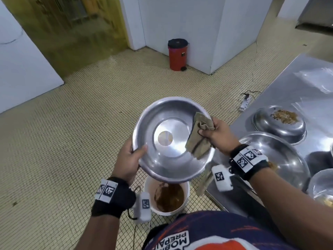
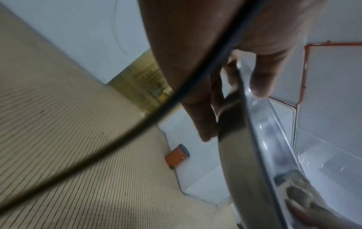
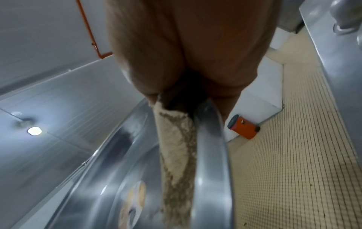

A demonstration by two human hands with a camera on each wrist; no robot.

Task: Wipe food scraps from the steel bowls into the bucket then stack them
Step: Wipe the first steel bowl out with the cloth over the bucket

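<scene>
A wide steel bowl (image 1: 167, 134) is held tilted in the air above a white bucket (image 1: 186, 188) of brown scraps on the floor. My left hand (image 1: 131, 157) grips the bowl's left rim, thumb inside. My right hand (image 1: 216, 134) holds a soiled tan cloth (image 1: 199, 136) against the inner right wall, at the rim. In the left wrist view the fingers (image 2: 203, 108) wrap under the bowl's edge (image 2: 235, 155). The right wrist view shows the cloth (image 3: 176, 147) lying beside the rim (image 3: 211, 155).
A steel table (image 1: 288, 83) stands at the right with an upturned bowl (image 1: 279, 121) bearing scraps, a large bowl (image 1: 281, 157) and another at the edge (image 1: 322, 186). A red pedal bin (image 1: 177, 55) stands by the far wall. A power strip (image 1: 245, 104) lies on the tiled floor.
</scene>
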